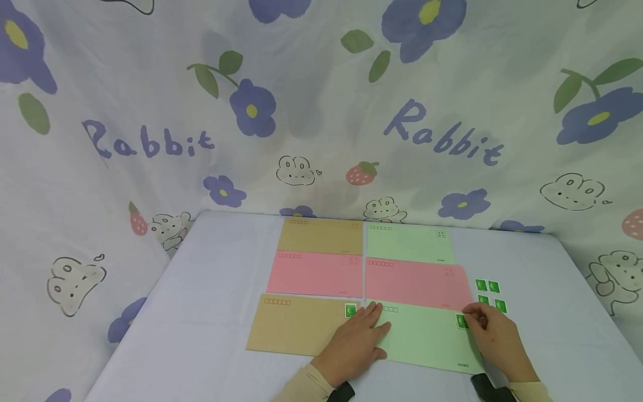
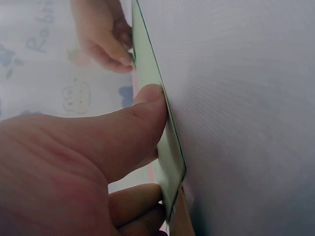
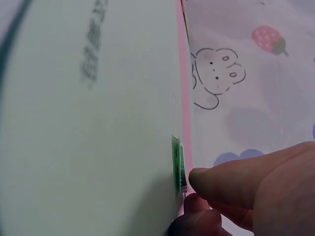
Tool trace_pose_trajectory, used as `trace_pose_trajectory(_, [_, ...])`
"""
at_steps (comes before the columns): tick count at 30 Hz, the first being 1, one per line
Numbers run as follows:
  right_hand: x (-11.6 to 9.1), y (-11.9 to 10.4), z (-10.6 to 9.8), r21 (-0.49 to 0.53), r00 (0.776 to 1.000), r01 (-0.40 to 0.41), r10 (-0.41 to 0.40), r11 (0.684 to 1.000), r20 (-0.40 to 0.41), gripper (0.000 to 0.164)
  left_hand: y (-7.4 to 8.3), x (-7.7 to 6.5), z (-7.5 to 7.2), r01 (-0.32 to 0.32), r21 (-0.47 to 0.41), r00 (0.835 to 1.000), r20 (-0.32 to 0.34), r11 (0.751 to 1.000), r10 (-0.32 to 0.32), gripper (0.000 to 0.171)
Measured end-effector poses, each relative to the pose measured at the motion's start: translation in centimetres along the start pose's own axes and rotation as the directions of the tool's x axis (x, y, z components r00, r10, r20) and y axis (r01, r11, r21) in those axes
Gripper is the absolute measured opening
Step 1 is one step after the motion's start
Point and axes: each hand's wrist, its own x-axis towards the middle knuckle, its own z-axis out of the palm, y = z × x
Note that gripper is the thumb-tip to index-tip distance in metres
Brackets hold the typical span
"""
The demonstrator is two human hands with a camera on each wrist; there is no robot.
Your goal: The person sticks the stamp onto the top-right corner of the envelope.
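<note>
My left hand (image 1: 354, 340) lies spread over the left end of the near light green envelope (image 1: 427, 340), fingertips near its top left corner and thumb by its lower edge. In the left wrist view, the thumb (image 2: 150, 105) rests on the envelope's edge. At the upper right corner of this envelope my right hand (image 1: 494, 335) pinches a small green stamp (image 1: 461, 321) between thumb and fingers. The right wrist view has the stamp (image 3: 176, 162) standing close over the envelope's surface, right at the fingertips.
A brown envelope (image 1: 296, 326) bearing a green stamp (image 1: 350, 310) lies to the left. Behind are two pink envelopes (image 1: 316, 274) (image 1: 417, 282), another brown one (image 1: 321, 237) and another green one (image 1: 409, 245). Several loose stamps (image 1: 494, 287) lie right of them on the white table (image 1: 191, 312).
</note>
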Motion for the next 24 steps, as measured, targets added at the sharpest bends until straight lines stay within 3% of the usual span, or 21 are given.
trace_pose_trajectory(24, [-0.05,-0.07,-0.31,-0.001,0.999,-0.038,0.038,0.999,-0.006,0.017,-0.07,0.09,0.05,0.005,0.018,1.0,-0.013,1.0,-0.005,0.054])
